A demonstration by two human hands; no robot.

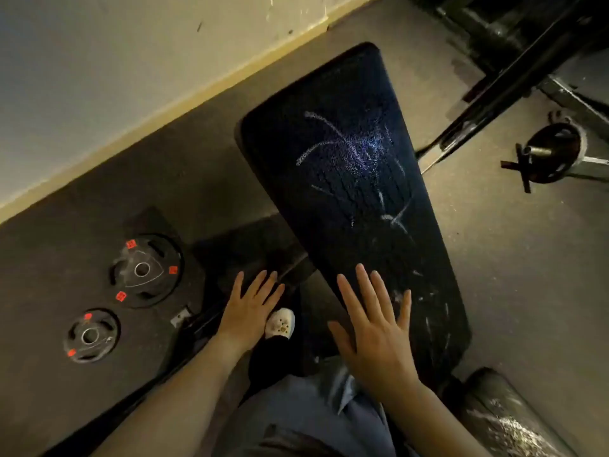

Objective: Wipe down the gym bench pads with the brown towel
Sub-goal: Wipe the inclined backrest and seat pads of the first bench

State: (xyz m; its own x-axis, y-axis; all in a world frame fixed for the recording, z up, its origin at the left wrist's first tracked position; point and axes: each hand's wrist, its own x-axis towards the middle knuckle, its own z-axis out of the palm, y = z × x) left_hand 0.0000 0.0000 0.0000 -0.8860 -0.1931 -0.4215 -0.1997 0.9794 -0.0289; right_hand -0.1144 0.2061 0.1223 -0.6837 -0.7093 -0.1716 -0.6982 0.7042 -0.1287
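A long black bench pad runs from the middle of the view toward the wall, its surface marked with white chalky streaks. My right hand hovers with fingers spread over the pad's near end; I cannot tell if it touches. My left hand is spread open to the left of the pad, above the bench frame and floor, holding nothing. A black roller pad with white smears lies at the lower right. No brown towel is in view.
Two black weight plates with red tags lie on the dark floor mat at left. A wall with a yellowish skirting runs along the top left. A black machine frame and a barbell end stand at the upper right. My shoe shows below the left hand.
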